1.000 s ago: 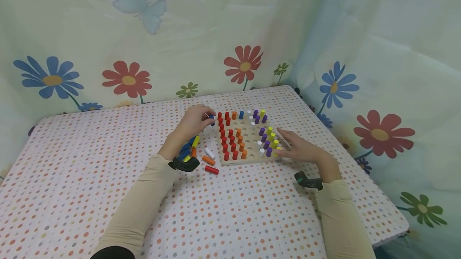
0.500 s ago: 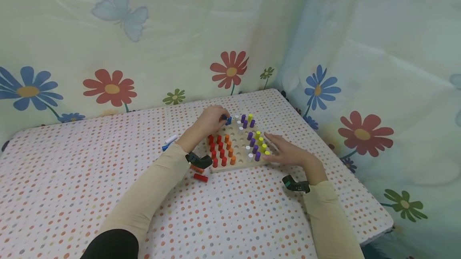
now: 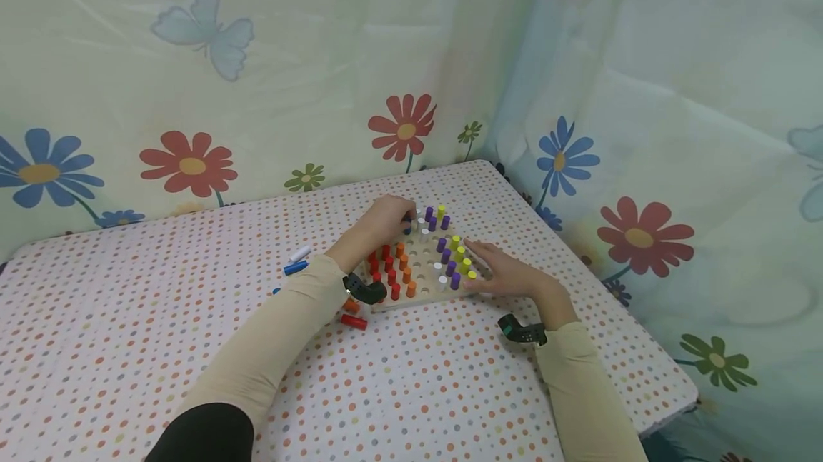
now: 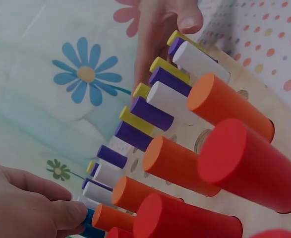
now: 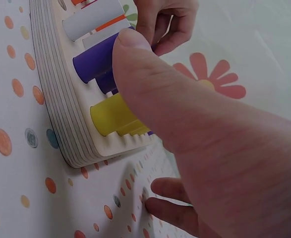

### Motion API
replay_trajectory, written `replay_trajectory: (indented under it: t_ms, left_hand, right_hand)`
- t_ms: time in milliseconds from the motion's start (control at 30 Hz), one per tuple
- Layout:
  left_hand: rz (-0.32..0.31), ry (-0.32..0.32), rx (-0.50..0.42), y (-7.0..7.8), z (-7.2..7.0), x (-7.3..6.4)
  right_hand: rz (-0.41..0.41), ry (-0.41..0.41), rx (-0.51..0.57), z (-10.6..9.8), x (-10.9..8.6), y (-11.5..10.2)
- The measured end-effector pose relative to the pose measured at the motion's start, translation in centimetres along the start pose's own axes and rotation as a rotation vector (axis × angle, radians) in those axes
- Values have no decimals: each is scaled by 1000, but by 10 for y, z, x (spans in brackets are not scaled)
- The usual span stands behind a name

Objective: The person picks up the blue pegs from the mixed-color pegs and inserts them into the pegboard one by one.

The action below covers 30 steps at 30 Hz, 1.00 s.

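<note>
A wooden pegboard (image 3: 411, 301) holds rows of upright coloured pegs: red pegs (image 3: 395, 292) and orange pegs (image 3: 411, 289) to the left, white, purple and yellow pegs (image 3: 455, 242) to the right. Over its far edge, my left hand (image 3: 383, 219) pinches a blue peg (image 4: 89, 225) between thumb and finger, close to the end of an orange row. Whether that peg sits in a hole is hidden. My right hand (image 3: 512, 273) rests at the board's right edge, its fingers extended, the thumb (image 5: 133, 42) beside a purple peg (image 5: 93, 60).
Left of the board lie a loose white peg (image 3: 299, 253) and a blue one (image 3: 296, 267). A red peg (image 3: 353, 322) and an orange peg (image 3: 351, 305) lie nearer, partly by my left wrist. A dotted cloth (image 3: 411, 390) covers the table; flowered curtains hang behind.
My left hand has carried a blue peg from beside the board's left edge rightwards to its far row, and lowered it there. My right hand stays at the right edge. The head view has shifted right.
</note>
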<state>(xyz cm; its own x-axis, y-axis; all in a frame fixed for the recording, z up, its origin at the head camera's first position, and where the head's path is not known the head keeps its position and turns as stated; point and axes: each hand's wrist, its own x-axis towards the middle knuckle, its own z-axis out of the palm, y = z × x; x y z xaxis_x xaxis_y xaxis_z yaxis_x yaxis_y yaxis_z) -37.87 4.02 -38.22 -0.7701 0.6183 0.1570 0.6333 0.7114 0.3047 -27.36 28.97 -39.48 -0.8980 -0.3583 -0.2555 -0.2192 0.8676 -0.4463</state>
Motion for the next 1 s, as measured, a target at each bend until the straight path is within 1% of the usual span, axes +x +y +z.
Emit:
replay_trajectory:
  t_ms: [200, 400, 500, 567, 700, 767, 867, 933, 1000]
  left_hand:
    - [-1, -3, 20, 1, 1, 0]
    - [3, -33, 15, 0, -2, 0]
    - [7, -35, 16, -1, -2, 1]
    - [15, -47, 16, 1, 0, 2]
    - [25, -80, 22, 5, 3, 5]
    - [30, -91, 23, 6, 3, 5]
    - [31, -89, 21, 6, 0, 5]
    - [30, -90, 20, 5, -1, 3]
    - [30, -90, 15, 4, -2, 2]
  right_hand:
    - [-19, 4, -5, 3, 0, 0]
    - [4, 2, -20, 2, 1, 2]
    - [3, 11, -7, 1, 2, 2]
    - [-11, 19, 19, -1, -1, 3]
    - [-44, 50, 114, -6, -5, 5]
    - [-62, 87, 164, -11, -5, 4]
    - [-107, 184, 272, -19, 0, -3]
    - [-177, 262, 362, -26, 3, -13]
    - [-261, 342, 496, -32, 5, -25]
